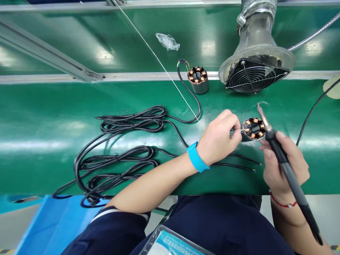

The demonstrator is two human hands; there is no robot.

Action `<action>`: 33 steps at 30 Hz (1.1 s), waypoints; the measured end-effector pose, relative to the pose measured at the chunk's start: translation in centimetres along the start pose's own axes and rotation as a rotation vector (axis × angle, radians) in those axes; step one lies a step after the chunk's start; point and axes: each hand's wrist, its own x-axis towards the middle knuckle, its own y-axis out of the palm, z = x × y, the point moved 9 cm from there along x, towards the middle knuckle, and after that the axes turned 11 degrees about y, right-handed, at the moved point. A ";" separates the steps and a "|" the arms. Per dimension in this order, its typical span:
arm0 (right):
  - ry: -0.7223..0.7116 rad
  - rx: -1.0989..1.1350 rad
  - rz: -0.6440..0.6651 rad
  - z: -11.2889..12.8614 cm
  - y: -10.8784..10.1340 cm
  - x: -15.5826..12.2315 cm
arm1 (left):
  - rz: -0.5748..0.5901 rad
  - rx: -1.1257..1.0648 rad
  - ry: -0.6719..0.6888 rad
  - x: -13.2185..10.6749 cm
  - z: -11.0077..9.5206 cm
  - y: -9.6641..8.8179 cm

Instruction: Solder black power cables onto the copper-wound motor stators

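Note:
My right hand [287, 163] is wrapped round a soldering iron [280, 150], its metal tip pointing up and away, just above the right edge of a motor stator [254, 129]. This stator has copper coils in a round metal shell and stands on the green bench. Fingertips of my right hand are close to its near side. At its left, my left hand [220, 132] is closed in a pinch on a thin wire [243, 130] that reaches the coils. A thin pale strand [162, 65], like solder wire, slants down to my left hand; its end is hidden there.
Behind stands a second stator [199, 81] with a black cable attached. Coiled black cables [127, 124] cover the left of the bench [39, 141]. A fume extractor hood [256, 67] hangs beyond the iron. Crumpled clear plastic [168, 41] lies farther back.

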 end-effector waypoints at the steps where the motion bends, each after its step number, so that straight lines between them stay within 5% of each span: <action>1: 0.052 0.024 0.012 -0.4 0.3 0.4 | -0.001 0.002 0.005 0.0 0.0 0.0; 5: 0.189 0.017 0.039 -1.0 0.9 1.7 | -0.018 0.012 0.023 0.0 -0.1 0.0; 10: 0.153 -0.107 0.167 -0.5 2.6 2.2 | -0.005 0.025 0.009 0.0 -0.1 0.1; 18: 0.152 -0.085 0.152 -0.5 2.9 1.4 | -0.029 -0.014 0.007 0.0 -0.1 -0.1; 28: 0.132 -0.171 0.102 0.3 3.7 0.9 | 0.131 -0.612 -0.494 -0.8 3.0 2.3; 33: 0.116 -0.079 0.058 0.5 3.5 1.0 | 0.031 -0.522 -0.294 0.1 1.9 0.7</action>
